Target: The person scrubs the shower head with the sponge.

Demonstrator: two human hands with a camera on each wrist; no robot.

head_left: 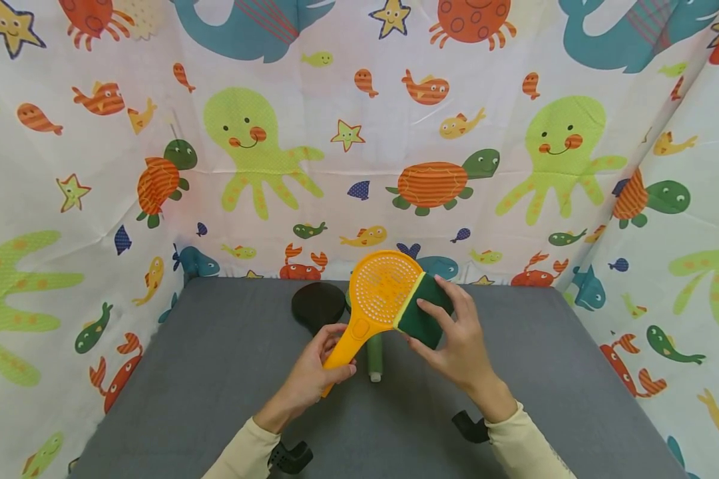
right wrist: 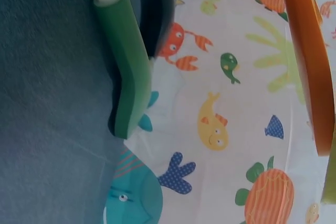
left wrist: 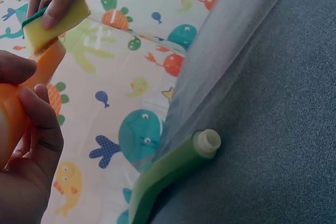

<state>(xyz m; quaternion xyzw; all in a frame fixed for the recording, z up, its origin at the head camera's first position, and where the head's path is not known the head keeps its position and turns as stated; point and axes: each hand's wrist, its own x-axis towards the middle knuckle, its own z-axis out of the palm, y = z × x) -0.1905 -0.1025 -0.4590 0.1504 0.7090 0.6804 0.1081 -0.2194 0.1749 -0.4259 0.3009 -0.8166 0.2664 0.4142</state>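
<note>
Two hands are working above the grey table (head_left: 216, 372): left hand (head_left: 314, 372) is gripping the orange strainer's (head_left: 383, 293) handle, fingers curled round it, while right hand (head_left: 461, 346) is pinching a green-yellow sponge (head_left: 422, 313) against the strainer's rim. A green paddle-like tool (head_left: 374, 356) is lying flat under them, beside a black disc (head_left: 317, 303) near the sea-creature curtain (head_left: 359, 133).

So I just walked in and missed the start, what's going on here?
A person holds an orange strainer up by its handle in the left hand. The right hand grips a sponge against the strainer's rim. A green utensil and a black disc lie on the grey table below.
</note>
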